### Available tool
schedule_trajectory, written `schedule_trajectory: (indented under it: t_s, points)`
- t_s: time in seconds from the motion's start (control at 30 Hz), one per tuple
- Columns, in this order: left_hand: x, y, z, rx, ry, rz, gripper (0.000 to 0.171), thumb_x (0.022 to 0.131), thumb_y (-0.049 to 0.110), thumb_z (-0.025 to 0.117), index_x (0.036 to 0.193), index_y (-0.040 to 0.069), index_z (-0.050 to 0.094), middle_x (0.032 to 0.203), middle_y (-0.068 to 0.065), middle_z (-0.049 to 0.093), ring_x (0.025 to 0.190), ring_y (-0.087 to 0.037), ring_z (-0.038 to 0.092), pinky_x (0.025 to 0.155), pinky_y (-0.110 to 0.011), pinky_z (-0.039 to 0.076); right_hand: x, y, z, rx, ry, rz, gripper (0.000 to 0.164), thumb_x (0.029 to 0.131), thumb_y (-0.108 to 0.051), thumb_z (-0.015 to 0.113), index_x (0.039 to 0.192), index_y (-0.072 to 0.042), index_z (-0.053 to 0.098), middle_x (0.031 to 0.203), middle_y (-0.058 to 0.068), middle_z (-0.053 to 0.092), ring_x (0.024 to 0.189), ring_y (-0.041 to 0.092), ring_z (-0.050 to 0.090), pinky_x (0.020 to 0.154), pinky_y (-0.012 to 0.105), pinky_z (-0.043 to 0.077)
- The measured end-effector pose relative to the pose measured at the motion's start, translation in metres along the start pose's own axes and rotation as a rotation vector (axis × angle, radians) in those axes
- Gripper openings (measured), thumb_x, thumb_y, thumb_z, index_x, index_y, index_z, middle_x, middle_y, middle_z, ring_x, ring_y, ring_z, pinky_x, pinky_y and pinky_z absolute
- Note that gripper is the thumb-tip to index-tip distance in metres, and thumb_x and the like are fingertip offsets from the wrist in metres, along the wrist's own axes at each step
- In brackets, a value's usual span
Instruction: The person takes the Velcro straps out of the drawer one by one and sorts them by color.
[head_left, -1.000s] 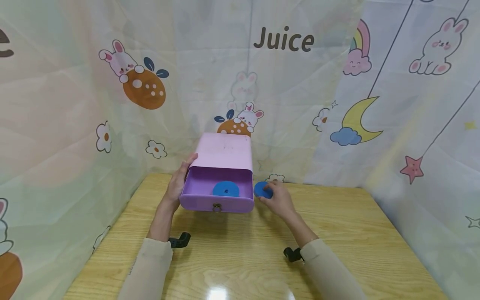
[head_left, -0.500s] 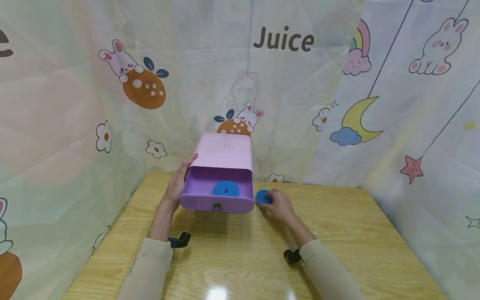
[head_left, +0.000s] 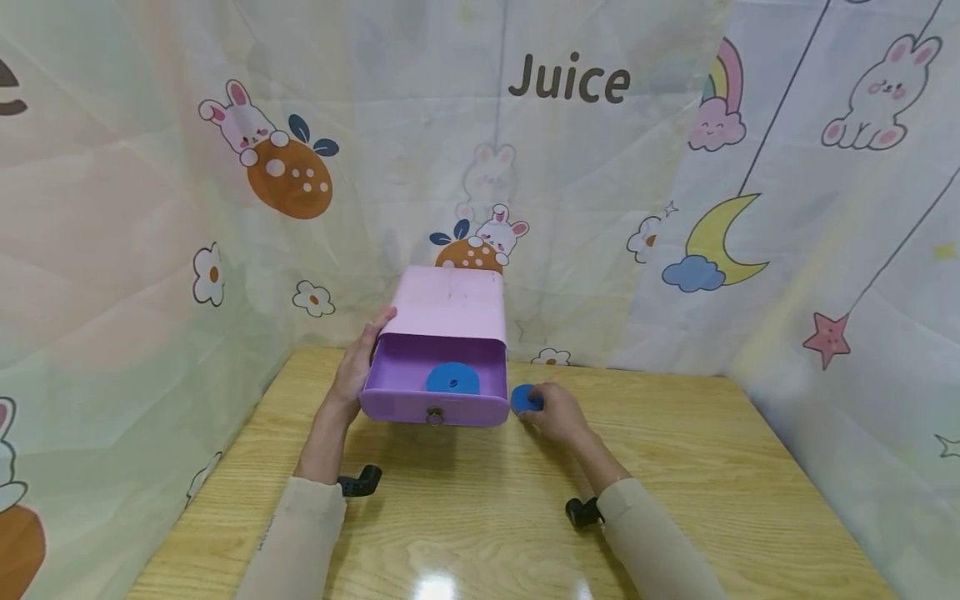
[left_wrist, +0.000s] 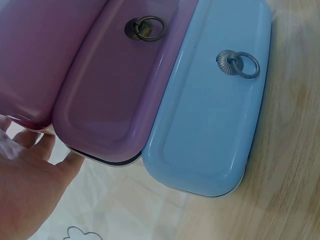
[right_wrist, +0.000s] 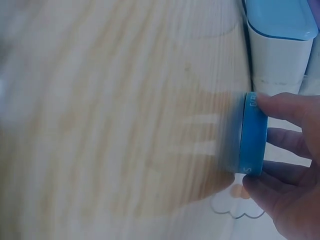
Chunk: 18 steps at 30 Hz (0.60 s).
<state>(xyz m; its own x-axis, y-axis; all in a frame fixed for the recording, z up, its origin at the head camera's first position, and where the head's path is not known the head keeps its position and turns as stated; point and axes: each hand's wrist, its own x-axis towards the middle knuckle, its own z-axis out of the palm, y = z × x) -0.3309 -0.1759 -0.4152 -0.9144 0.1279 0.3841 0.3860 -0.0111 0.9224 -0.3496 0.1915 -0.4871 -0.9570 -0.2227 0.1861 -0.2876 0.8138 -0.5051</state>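
Right hand [head_left: 561, 414] grips a round blue disc [head_left: 523, 399] with pale lettering on its rim, thumb on one side, fingers on the other; disc is just right of the box, at or barely above the wood-grain worktop [head_left: 465, 533], contact unclear. Left hand [head_left: 352, 371] rests extended fingers against the left side of the glossy pink box [head_left: 450, 300]. Purple top drawer [head_left: 393, 407] is pulled out, a flat blue disc with a centre hole [head_left: 467, 377] inside. Below, mauve drawer [left_wrist: 110, 95] and light-blue drawer [left_wrist: 210, 110], both pushed in, metal ring pulls on their fronts.
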Motion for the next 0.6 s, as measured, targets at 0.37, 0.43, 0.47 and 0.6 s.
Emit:
schedule_trajectory:
  t_s: [0.37, 0.43, 0.47, 0.6]
  points:
    - [-0.001, 0.001, 0.002, 0.009, 0.004, -0.004, 0.059, 0.114, 0.05, 0.022, 0.163, 0.021, 0.037, 0.174, 0.003, 0.021, 0.163, -0.02, 0.01, 0.131, -0.055, 0.005, 0.003, -0.003, -0.005, -0.047, -0.019, 0.029, 0.048, 0.09, -0.028, 0.083, 0.129, -0.004, 0.07, 0.133, 0.017, 0.07, 0.125, 0.039, 0.064, 0.104, 0.056, 0.053]
    - [-0.001, 0.001, 0.002, 0.009, 0.003, -0.006, 0.059, 0.114, 0.05, 0.022, 0.163, 0.021, 0.037, 0.174, 0.003, 0.021, 0.163, -0.02, 0.01, 0.131, -0.055, 0.005, 0.002, -0.006, -0.008, -0.01, 0.013, 0.02, 0.053, 0.092, -0.028, 0.08, 0.138, -0.005, 0.065, 0.141, 0.016, 0.066, 0.131, 0.04, 0.06, 0.107, 0.058, 0.05]
    - [-0.001, 0.001, 0.002, 0.007, 0.003, -0.007, 0.059, 0.114, 0.05, 0.022, 0.163, 0.021, 0.037, 0.174, 0.002, 0.021, 0.163, -0.021, 0.01, 0.131, -0.055, 0.005, 0.002, -0.009, -0.011, 0.014, 0.035, 0.011, 0.056, 0.094, -0.029, 0.078, 0.142, -0.006, 0.062, 0.144, 0.016, 0.063, 0.135, 0.041, 0.058, 0.109, 0.059, 0.049]
    - [-0.001, 0.001, 0.002, 0.011, 0.007, -0.008, 0.059, 0.113, 0.05, 0.022, 0.163, 0.021, 0.037, 0.174, 0.003, 0.022, 0.163, -0.021, 0.011, 0.131, -0.054, 0.005, 0.001, -0.023, -0.023, 0.097, 0.146, -0.035, 0.063, 0.099, -0.034, 0.072, 0.154, -0.012, 0.051, 0.154, 0.014, 0.056, 0.141, 0.04, 0.052, 0.11, 0.061, 0.047]
